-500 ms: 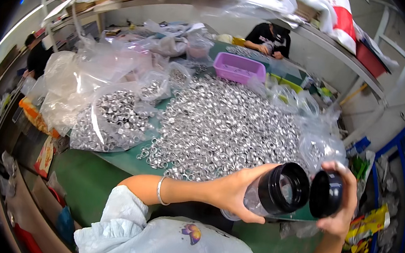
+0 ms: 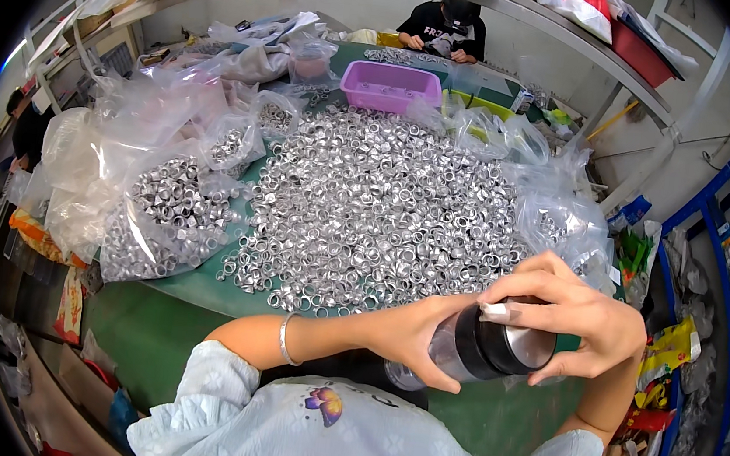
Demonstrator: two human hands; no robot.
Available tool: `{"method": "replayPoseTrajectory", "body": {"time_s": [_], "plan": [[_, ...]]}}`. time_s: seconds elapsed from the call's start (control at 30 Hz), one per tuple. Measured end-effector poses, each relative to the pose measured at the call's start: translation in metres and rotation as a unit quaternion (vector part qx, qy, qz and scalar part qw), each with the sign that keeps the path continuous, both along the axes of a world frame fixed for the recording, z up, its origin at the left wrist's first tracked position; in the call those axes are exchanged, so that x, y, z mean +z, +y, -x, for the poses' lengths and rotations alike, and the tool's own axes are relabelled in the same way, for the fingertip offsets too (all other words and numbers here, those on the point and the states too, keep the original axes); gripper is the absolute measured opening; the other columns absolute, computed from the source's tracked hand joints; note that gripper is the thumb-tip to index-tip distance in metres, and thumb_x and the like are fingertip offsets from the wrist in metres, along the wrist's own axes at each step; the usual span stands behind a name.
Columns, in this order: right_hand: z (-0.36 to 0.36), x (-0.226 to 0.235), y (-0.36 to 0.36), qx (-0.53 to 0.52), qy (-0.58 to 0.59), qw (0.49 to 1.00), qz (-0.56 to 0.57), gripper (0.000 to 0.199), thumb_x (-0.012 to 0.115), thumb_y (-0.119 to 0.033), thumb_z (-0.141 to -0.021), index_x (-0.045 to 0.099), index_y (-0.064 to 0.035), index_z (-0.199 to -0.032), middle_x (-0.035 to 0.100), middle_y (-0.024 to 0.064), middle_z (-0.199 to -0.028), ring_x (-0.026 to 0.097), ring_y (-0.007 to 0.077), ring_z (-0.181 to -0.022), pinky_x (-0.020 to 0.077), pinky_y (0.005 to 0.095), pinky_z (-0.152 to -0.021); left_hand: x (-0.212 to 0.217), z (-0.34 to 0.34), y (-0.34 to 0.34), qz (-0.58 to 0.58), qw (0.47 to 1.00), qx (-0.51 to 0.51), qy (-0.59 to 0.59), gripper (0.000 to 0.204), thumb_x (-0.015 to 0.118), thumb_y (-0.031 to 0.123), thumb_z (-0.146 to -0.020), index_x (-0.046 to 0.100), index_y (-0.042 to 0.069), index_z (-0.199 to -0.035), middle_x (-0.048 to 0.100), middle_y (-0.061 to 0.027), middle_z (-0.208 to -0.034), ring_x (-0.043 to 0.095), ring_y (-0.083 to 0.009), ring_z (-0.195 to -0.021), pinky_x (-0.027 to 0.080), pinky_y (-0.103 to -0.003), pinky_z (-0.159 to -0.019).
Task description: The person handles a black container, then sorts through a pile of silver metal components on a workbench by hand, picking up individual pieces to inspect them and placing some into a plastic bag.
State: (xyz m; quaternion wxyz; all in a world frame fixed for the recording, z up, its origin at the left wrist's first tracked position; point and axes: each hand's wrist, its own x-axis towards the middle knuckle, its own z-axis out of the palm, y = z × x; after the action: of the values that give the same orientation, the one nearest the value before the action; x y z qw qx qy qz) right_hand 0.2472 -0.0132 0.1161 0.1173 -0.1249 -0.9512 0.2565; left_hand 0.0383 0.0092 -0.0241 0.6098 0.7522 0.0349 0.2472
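Note:
My left hand (image 2: 412, 334) grips the clear body of a bottle (image 2: 445, 352) held sideways in front of my chest. My right hand (image 2: 580, 323) wraps over its black and silver lid (image 2: 503, 347), which sits on the bottle's mouth. A thin bracelet (image 2: 284, 339) circles my left wrist. Beyond the hands, a wide heap of small silver metal rings (image 2: 375, 211) covers the green table (image 2: 153, 331).
Clear plastic bags of the same rings (image 2: 165, 209) lie at the left. A purple tray (image 2: 389, 87) stands at the far side. Another person (image 2: 444, 26) sits across the table. A blue metal rack (image 2: 699, 225) and coloured packets (image 2: 660, 362) are at the right.
The lid was apart from the bottle in my right hand; now it sits on the bottle's mouth with my right hand over it. The view has tilted downward and closer.

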Motion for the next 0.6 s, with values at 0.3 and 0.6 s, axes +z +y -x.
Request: {"method": "replayPoseTrajectory", "body": {"time_s": [0.3,0.6], "plan": [[0.024,-0.017,-0.035,-0.328,-0.036,0.912,-0.245,0.063,0.067,-0.045,-0.072,0.054,0.0020,-0.112,0.054,0.0184,-0.096,0.052,0.0331,-0.090,0.0378,0.0430,-0.085,-0.005,-0.021,-0.013,-0.009,0.977,0.190,-0.101,0.087,0.080,0.014,-0.064,0.033,0.001,-0.135,0.055,-0.0155,-0.119,0.055,-0.0222,-0.111,0.042,-0.035,-0.095],[0.034,-0.028,-0.038,-0.386,-0.077,0.870,-0.298,0.061,0.071,-0.036,-0.071,0.053,0.0044,-0.113,0.055,0.0159,-0.100,0.055,0.0326,-0.087,0.0430,0.0396,-0.077,-0.014,-0.029,-0.016,-0.041,0.960,0.262,-0.089,0.088,0.081,0.017,-0.062,0.035,0.000,-0.135,0.053,-0.0197,-0.123,0.056,-0.0289,-0.113,0.045,-0.037,-0.093]]}}
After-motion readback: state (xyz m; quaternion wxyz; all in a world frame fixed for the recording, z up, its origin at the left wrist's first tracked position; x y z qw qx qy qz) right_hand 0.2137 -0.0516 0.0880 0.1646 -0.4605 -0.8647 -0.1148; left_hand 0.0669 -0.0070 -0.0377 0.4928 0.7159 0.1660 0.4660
